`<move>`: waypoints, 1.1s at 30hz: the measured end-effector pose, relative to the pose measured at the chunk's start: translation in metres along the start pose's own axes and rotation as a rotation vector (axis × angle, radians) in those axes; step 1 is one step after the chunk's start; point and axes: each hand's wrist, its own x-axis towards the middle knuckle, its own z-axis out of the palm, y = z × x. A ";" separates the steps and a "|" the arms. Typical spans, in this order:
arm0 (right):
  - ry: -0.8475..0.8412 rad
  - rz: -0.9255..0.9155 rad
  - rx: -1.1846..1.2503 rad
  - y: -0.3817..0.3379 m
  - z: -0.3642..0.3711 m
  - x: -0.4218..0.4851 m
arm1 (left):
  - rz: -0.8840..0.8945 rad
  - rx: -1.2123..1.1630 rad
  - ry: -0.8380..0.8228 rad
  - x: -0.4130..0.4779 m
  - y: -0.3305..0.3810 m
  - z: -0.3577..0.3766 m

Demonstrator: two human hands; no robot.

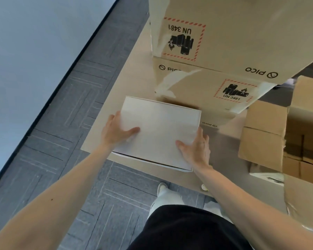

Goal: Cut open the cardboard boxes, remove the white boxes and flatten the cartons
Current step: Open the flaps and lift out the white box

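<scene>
White box (159,127) at near edge of table (134,73), near end jutting out over the carpet. Left hand (114,132) grips its left side, right hand (197,148) its right side; each thumb flat on the lid, fingers curled over the edge. Just beyond the white box: stacked cartons (197,87), PICO print, UN 3481 labels. To its right: open brown carton (264,134).

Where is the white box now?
Centre of the head view: the white box is held between left hand and right hand at the tan surface's near edge, before the Pico cartons.
</scene>
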 end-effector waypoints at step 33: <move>-0.020 -0.311 -0.076 0.009 -0.025 0.014 | 0.345 -0.031 0.205 -0.041 0.077 0.010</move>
